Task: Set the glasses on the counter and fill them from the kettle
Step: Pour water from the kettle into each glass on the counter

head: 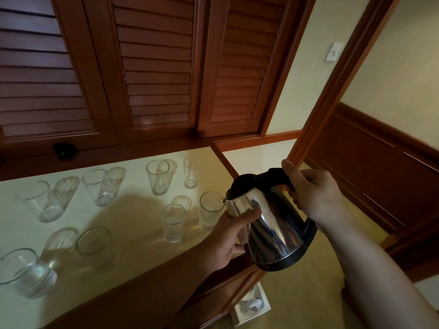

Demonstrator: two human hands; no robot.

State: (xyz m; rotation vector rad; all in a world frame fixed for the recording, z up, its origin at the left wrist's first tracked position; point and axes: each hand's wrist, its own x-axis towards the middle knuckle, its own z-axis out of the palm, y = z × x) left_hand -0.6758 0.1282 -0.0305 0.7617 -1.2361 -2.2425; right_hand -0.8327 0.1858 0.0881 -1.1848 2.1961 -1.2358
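A steel kettle (273, 224) with a black lid and handle hangs tilted over the counter's right end. My right hand (311, 193) grips its black handle. My left hand (228, 238) presses against the kettle's steel side from below. The spout sits right at the rim of a clear glass (210, 210). Several more clear glasses stand upright on the pale counter (133, 210), among them one (173, 222) just left of the spout's glass and two (158, 176) (190, 173) behind. I cannot tell whether water is flowing.
Louvred wooden doors (156, 67) rise behind the counter. A small dark round object (63, 150) sits on the ledge at back left. A white box (251, 305) lies on the floor below the counter's wooden edge. A doorway frame (332, 91) stands to the right.
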